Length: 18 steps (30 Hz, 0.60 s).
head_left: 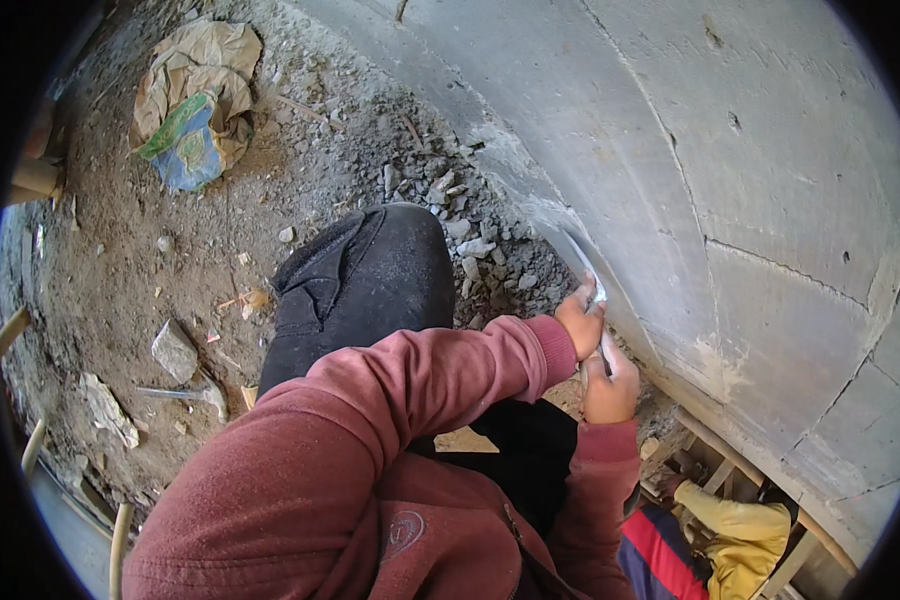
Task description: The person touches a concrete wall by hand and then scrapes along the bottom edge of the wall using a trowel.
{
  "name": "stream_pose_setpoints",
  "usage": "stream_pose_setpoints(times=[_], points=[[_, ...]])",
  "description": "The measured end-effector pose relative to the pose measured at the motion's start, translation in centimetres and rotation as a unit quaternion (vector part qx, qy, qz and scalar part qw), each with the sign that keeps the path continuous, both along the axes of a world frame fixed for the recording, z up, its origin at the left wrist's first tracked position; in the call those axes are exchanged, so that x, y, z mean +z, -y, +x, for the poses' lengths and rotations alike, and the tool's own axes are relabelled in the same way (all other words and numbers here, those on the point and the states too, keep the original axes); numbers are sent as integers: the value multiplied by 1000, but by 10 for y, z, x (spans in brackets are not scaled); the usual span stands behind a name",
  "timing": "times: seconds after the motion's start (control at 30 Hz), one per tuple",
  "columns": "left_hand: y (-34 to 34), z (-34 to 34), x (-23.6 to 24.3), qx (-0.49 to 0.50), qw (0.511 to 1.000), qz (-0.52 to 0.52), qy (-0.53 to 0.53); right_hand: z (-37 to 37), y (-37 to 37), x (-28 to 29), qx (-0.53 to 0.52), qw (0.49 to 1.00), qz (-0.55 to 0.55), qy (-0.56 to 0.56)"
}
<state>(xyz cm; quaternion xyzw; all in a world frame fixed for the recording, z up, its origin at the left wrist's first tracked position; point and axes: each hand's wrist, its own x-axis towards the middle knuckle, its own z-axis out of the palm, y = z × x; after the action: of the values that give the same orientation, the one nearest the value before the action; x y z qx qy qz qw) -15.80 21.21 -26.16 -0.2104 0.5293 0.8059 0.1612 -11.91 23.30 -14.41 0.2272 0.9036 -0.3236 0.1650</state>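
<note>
A slim metal hand tool, perhaps a trowel [585, 262], lies along the lower edge of the grey concrete wall [755, 170], where the surface is chipped. My left hand [578, 322] is closed around it in the upper position, with the thumb near the shiny part. My right hand [611, 385] grips the same tool just below. Both red sleeves reach across my bent, dark-trousered knee [365, 280]. Broken grey rubble [475, 245] lies along the wall's base beside the tool.
A crumpled paper sack [190, 90] lies on the dirt floor [140, 270]. A hammer [210, 396] and a stone [175, 350] are at my left, near pale poles [34, 445]. At lower right, another person in yellow sleeves [740, 540] works beside wooden battens [715, 440].
</note>
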Motion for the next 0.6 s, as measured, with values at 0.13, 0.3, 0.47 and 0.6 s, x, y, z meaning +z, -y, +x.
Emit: stream_pose_setpoints(times=[0.13,0.3,0.47,0.6], points=[[3,7,7,-95,980,171,28,9,-3,3,46,994,90,-43],[7,9,8,-43,995,89,-32,12,0,9,5,999,25,-29],[7,4,2,55,958,277,48,4,17,17,139,982,116,-54],[5,-1,-7,-23,981,191,7,-2,25,23,11,995,103,-5]])
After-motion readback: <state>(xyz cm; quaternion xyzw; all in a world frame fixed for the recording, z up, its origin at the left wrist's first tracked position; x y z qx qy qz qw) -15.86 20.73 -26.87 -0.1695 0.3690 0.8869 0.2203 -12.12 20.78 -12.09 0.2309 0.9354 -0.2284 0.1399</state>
